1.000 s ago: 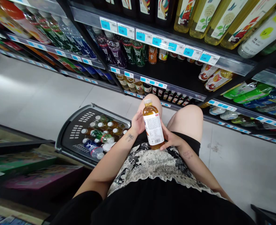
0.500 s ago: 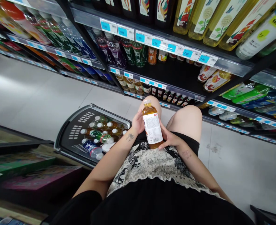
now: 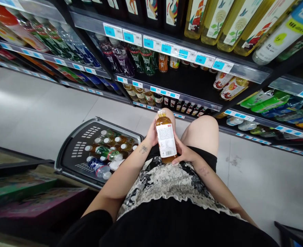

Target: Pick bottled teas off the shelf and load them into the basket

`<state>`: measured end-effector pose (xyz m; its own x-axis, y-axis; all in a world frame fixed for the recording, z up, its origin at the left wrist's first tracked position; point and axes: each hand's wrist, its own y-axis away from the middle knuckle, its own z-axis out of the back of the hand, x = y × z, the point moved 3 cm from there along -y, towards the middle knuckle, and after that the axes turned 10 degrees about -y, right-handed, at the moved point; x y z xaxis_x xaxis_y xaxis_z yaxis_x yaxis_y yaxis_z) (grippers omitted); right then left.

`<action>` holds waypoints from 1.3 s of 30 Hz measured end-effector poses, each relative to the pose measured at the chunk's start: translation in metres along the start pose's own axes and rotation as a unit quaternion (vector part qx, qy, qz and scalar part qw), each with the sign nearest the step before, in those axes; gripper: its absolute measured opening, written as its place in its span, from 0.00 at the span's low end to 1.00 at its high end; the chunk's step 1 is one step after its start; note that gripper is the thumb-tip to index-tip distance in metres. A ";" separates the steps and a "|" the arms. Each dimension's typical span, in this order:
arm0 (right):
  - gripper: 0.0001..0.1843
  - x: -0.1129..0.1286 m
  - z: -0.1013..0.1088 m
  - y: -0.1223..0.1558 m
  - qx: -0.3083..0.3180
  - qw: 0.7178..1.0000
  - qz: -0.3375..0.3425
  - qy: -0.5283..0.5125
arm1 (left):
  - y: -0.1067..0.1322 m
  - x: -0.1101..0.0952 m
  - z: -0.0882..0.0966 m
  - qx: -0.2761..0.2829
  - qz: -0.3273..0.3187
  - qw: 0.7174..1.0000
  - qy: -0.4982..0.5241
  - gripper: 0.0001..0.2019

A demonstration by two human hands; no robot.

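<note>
While the view slipped a little, nothing changed above the flowery cloth (image 3: 164, 183): the left hand (image 3: 151, 136) and right hand (image 3: 184, 153) stayed curled round the yellow bottle (image 3: 166, 140), so it was still just being held. A basket (image 3: 66, 151) of bottles (image 3: 107, 153) sat to the left, and shelves (image 3: 187, 81) of drinks (image 3: 123, 59) stood beyond.

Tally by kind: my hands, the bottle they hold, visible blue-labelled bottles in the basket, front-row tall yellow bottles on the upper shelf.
Left hand and right hand: 2
Amber bottle with a white label: 1
Bottle with a blue label, in black plastic basket: 1
Tall yellow bottles with picture labels: 4
Total: 8
</note>
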<state>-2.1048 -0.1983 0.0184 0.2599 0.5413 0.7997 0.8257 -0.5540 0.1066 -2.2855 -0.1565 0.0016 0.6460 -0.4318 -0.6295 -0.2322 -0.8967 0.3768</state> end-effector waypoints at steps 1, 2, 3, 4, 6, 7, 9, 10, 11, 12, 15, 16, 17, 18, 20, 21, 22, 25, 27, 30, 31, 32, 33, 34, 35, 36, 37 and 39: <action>0.83 0.000 0.000 0.000 0.000 1.000 0.000 -0.002 | -0.001 0.000 0.000 -0.001 0.003 1.000 0.000 0.35; 0.83 0.000 0.000 0.000 0.001 1.000 -0.001 -0.002 | -0.001 0.000 -0.001 -0.003 0.005 1.000 0.001 0.34; 0.83 0.000 0.000 0.000 0.001 1.000 -0.001 0.000 | -0.002 0.000 -0.001 -0.006 0.007 1.000 0.002 0.34; 0.83 0.000 0.000 0.000 0.001 1.000 0.000 0.002 | -0.002 0.000 -0.001 -0.010 0.007 1.000 0.003 0.33; 0.83 0.000 0.002 0.000 0.000 1.000 0.002 0.006 | -0.003 0.000 0.000 -0.014 0.009 1.000 0.002 0.33; 0.83 0.000 0.002 0.000 0.002 1.000 0.003 0.007 | -0.003 0.000 0.000 -0.015 0.009 1.000 0.001 0.33; 0.82 -0.002 0.004 -0.001 0.013 1.000 0.004 0.009 | -0.004 0.000 0.002 -0.014 0.006 1.000 -0.002 0.33; 0.82 -0.002 0.004 -0.001 0.018 1.000 0.005 0.010 | -0.004 0.000 0.002 -0.014 0.003 1.000 -0.003 0.33; 0.81 -0.003 0.005 -0.001 0.022 1.000 0.007 0.012 | -0.004 0.000 0.003 -0.013 0.000 1.000 -0.006 0.33; 0.81 -0.003 0.005 -0.001 0.024 1.000 0.009 0.014 | -0.004 0.000 0.004 -0.012 -0.003 1.000 -0.008 0.34; 0.81 -0.003 0.005 0.000 0.025 0.999 0.014 0.019 | -0.004 0.000 0.004 -0.011 -0.008 1.000 -0.016 0.34; 0.80 -0.003 0.005 0.000 0.025 0.999 0.014 0.021 | -0.004 0.000 0.004 -0.012 -0.007 1.000 -0.017 0.34; 0.80 -0.003 0.005 0.000 0.026 0.999 0.014 0.022 | -0.003 0.000 0.003 -0.013 -0.006 1.000 -0.018 0.34; 0.80 -0.003 0.004 0.000 0.026 0.999 0.014 0.025 | -0.003 0.000 0.003 -0.014 -0.005 1.000 -0.017 0.33; 0.80 -0.002 0.004 0.000 0.023 0.999 0.017 0.028 | -0.003 -0.001 0.002 -0.016 -0.002 1.000 -0.014 0.32; 0.80 -0.002 0.004 -0.001 0.020 0.999 0.017 0.029 | -0.003 -0.001 0.001 -0.016 -0.002 1.000 -0.013 0.32; 0.81 -0.002 0.004 -0.001 0.017 0.999 0.016 0.029 | -0.002 -0.002 0.001 -0.015 -0.003 1.000 -0.013 0.32; 0.80 -0.001 0.003 -0.001 0.015 0.999 0.012 0.028 | -0.002 -0.003 0.000 -0.011 -0.009 1.000 -0.018 0.32; 0.80 0.001 0.002 0.000 0.015 0.999 0.011 0.028 | -0.002 -0.003 0.000 -0.011 -0.015 1.000 -0.019 0.31; 0.80 0.001 0.002 -0.001 0.010 0.999 0.008 0.032 | -0.003 -0.002 0.001 -0.009 -0.019 1.000 -0.018 0.31; 0.80 0.001 0.002 -0.001 0.009 0.999 0.008 0.034 | -0.003 -0.002 0.001 -0.007 -0.019 1.000 -0.018 0.31; 0.80 0.001 0.003 -0.001 0.007 0.999 0.009 0.035 | -0.004 -0.001 0.001 -0.004 -0.017 1.000 -0.018 0.31; 0.80 0.001 0.003 -0.001 0.005 0.999 0.009 0.037 | -0.004 -0.001 0.001 -0.003 -0.016 1.000 -0.018 0.31; 0.80 0.001 0.003 -0.001 0.005 0.999 0.010 0.039 | -0.004 -0.001 0.001 -0.003 -0.015 1.000 -0.017 0.31; 0.80 0.001 0.003 0.000 0.006 0.999 0.011 0.039 | -0.003 -0.002 0.001 -0.004 -0.014 1.000 -0.016 0.31; 0.80 0.002 0.002 0.000 0.009 0.999 0.012 0.039 | -0.003 -0.003 0.001 -0.006 -0.014 1.000 -0.014 0.30; 0.79 0.002 0.001 0.000 0.012 0.999 0.013 0.038 | -0.002 -0.004 0.001 -0.008 -0.015 1.000 -0.012 0.29; 0.76 0.003 -0.001 0.001 0.010 0.999 0.012 0.033 | 0.000 -0.005 0.000 -0.008 -0.021 1.000 -0.008 0.28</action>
<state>-2.1038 -0.1975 0.0210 0.2466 0.4855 0.8388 0.8301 -0.5524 0.0757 -2.2890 -0.1540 0.0048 0.6425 -0.3960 -0.6560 -0.1943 -0.9124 0.3603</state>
